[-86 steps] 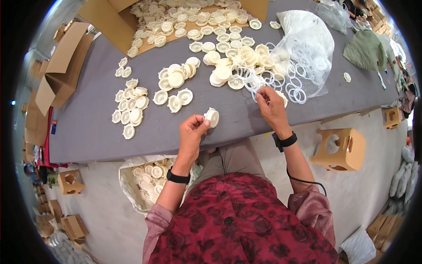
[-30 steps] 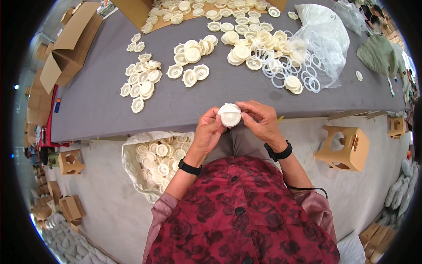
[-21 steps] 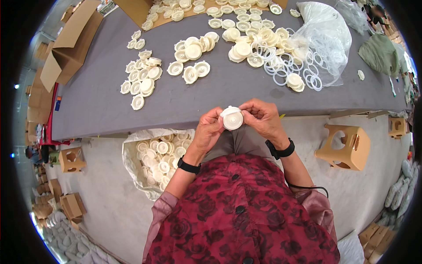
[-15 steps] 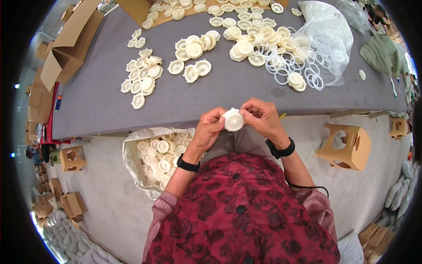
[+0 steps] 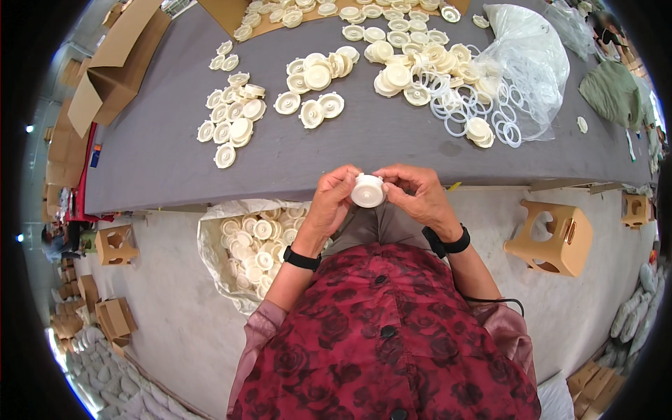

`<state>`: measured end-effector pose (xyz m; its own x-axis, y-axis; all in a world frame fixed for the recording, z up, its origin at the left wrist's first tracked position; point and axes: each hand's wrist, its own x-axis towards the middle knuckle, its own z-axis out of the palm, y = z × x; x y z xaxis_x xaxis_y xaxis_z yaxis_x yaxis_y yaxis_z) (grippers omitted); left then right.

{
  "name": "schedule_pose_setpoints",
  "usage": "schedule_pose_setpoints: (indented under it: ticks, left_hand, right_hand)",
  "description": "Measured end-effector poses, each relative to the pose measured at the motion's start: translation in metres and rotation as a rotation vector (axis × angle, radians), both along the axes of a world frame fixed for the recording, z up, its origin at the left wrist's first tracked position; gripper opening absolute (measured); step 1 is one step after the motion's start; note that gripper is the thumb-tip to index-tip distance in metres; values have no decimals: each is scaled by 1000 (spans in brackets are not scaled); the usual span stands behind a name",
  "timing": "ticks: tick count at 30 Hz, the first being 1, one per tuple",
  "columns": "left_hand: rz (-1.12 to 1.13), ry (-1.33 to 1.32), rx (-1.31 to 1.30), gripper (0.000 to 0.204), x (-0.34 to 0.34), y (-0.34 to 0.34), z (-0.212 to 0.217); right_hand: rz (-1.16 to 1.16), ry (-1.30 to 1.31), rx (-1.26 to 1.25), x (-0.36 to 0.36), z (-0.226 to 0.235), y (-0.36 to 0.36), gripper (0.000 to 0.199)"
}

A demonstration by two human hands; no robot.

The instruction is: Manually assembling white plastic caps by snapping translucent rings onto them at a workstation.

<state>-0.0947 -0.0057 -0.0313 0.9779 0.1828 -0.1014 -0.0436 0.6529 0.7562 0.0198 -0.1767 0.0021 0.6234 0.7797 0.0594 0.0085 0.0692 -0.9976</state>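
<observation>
Between my two hands, just off the table's near edge, is a round white plastic cap. My left hand pinches its left rim between thumb and fingers. On the opposite rim, my right hand grips with thumb and forefinger. Similar cream caps lie in a cluster at the left of the table, and another group sits near its middle. Farther right, a heap of caps meets a tangle of clear rings, which spill from a clear plastic bag.
Below the table edge at left stands a white sack full of caps. Tan plastic stools stand on the floor at right and left. An open cardboard box is at the table's left end; a green cloth lies at right.
The cap has tilted in my fingers, so its side wall shows more. My right fingers have shifted along its rim. The whole view has moved slightly.
</observation>
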Motion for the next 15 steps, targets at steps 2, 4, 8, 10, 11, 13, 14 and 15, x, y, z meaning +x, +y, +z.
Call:
schedule_pose_setpoints:
  ticks: [2, 4, 8, 10, 11, 13, 14, 15]
  left_hand:
    - [-6, 7, 20, 28, -1, 0, 0]
    - [-24, 19, 101, 27, -2, 0, 0]
    - [-26, -22, 172, 26, 1, 3, 0]
    - [-101, 43, 446, 25, 1, 10, 5]
    - [-100, 44, 446, 25, 2, 11, 8]
    - [-172, 149, 472, 25, 5, 10, 14]
    - [-171, 147, 473, 25, 6, 7, 16]
    - [-107, 120, 279, 26, 7, 4, 17]
  right_hand:
    - [16, -23, -27, 2, 1, -2, 16]
    - [31, -47, -53, 3, 1, -2, 17]
    - [26, -235, -84, 6, 3, 1, 16]
    - [29, -338, -75, 7, 6, 1, 16]
    - [52, -390, -101, 7, 10, 0, 15]
    - [74, -444, -126, 6, 7, 1, 14]
    - [35, -253, -74, 4, 0, 1, 15]
    - [-5, -61, -23, 3, -5, 1, 15]
